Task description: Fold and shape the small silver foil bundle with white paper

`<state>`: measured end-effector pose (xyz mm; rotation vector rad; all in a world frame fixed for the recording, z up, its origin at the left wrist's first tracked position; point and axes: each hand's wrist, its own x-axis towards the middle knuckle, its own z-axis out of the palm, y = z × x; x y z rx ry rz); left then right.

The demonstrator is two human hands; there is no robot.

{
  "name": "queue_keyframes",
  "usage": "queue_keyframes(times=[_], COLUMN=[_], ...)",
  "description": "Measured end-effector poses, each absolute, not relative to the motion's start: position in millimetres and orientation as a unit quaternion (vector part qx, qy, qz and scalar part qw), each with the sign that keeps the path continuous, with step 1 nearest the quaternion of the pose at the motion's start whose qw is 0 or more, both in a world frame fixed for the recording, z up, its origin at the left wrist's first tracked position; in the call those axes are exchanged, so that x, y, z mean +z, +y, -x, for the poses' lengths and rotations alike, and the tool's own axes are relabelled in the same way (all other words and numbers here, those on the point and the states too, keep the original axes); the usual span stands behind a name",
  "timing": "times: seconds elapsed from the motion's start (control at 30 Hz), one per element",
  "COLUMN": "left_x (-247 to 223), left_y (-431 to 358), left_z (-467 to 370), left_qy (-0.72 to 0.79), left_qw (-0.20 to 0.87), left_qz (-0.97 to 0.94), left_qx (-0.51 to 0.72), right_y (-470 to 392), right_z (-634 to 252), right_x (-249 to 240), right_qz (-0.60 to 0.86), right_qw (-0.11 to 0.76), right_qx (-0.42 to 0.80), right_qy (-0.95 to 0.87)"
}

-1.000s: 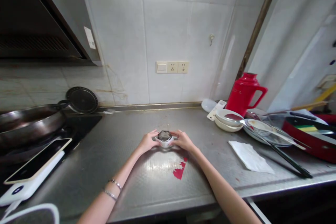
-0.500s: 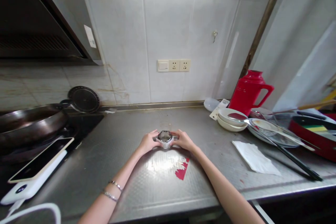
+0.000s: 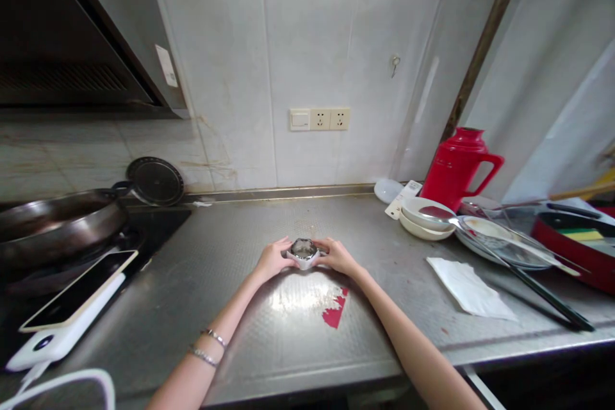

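Note:
A small faceted dish (image 3: 303, 260), with pale sides and a shiny dark rim, sits low over the steel counter in the middle of the head view. Its inside looks greyish; what it contains is too small to make out. From the left side, my left hand (image 3: 275, 260) grips the dish between thumb and fingers. My right hand (image 3: 339, 257) holds the opposite side in the same way. Nearer to me, between my forearms, a torn red scrap (image 3: 335, 311) lies on the counter, with pale crumbs beside it.
At left, a phone (image 3: 79, 291) rests on a white device by a steel pan (image 3: 57, 224). To the right are a white napkin (image 3: 468, 288), stacked bowls (image 3: 427, 221), a red thermos jug (image 3: 456, 166), plates with utensils, and a red pan (image 3: 576, 250). The tiled wall bounds the counter (image 3: 230, 224) behind.
The camera view has shifted very slightly. Both hands keep hold of the dish, which appears turned or tilted a little.

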<state>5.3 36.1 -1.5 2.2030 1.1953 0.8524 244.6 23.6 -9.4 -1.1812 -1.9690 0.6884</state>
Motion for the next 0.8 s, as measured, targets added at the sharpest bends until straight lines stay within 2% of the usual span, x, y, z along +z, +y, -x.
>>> queue_keyframes(times=[0.17, 0.4, 0.63, 0.8], left_x=[-4, 2, 11, 23], left_y=[37, 29, 24, 24], left_z=[-5, -5, -4, 5], left_qy=[0.436, 0.462, 0.493, 0.509], left_qw=[0.218, 0.193, 0.211, 0.233], left_qz=[-0.817, -0.821, -0.813, -0.798], left_qx=[0.309, 0.274, 0.228, 0.224], right_y=[23, 14, 6, 3], right_z=[-244, -250, -247, -247], right_x=[-9, 10, 20, 30], right_qz=[0.466, 0.468, 0.445, 0.440], right_qw=[0.350, 0.338, 0.281, 0.329], right_qx=[0.261, 0.171, 0.214, 0.209], right_qy=[-0.769, -0.798, -0.823, -0.809])
